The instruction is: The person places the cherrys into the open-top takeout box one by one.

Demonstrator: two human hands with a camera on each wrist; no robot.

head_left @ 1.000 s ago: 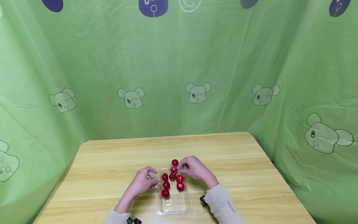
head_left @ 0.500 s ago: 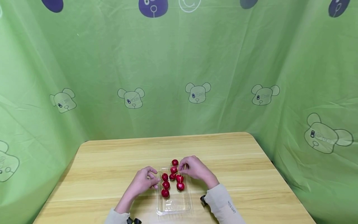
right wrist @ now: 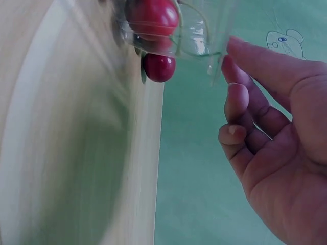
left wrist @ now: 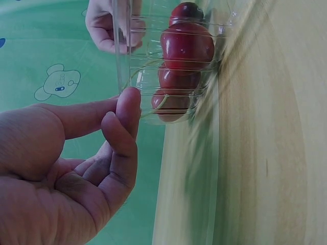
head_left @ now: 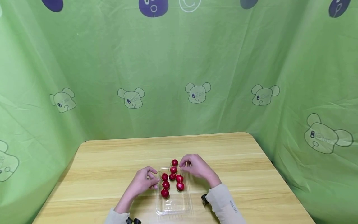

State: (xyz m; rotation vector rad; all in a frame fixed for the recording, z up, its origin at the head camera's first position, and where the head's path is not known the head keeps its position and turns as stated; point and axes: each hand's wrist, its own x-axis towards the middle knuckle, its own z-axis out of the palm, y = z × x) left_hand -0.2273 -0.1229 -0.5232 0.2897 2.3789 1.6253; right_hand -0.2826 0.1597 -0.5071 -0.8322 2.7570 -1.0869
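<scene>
1. Resting near the front edge of the light wooden table point(head_left: 112, 161), at its middle: clear rectangular plastic tray point(head_left: 174, 207) with six round red cherries point(head_left: 165, 185) lying in its far half.
2. Lying on the table just beyond the tray's far rim: one more red cherry point(head_left: 174, 162), apart from the rest.
3. Touching the tray's left wall with thumb and forefinger tips: left hand point(head_left: 143, 181), remaining fingers loosely curled; in the left wrist view, fingertips point(left wrist: 129, 102) meeting against the clear wall, nothing clasped in the palm.
4. Set at the tray's far right corner: right hand point(head_left: 195, 166), fingers bent, forefinger tip at the rim in the right wrist view point(right wrist: 240, 48); whether pinching the rim or only touching, cannot tell.
5. Hanging behind the table: green curtain with bear-head prints point(head_left: 198, 92).
</scene>
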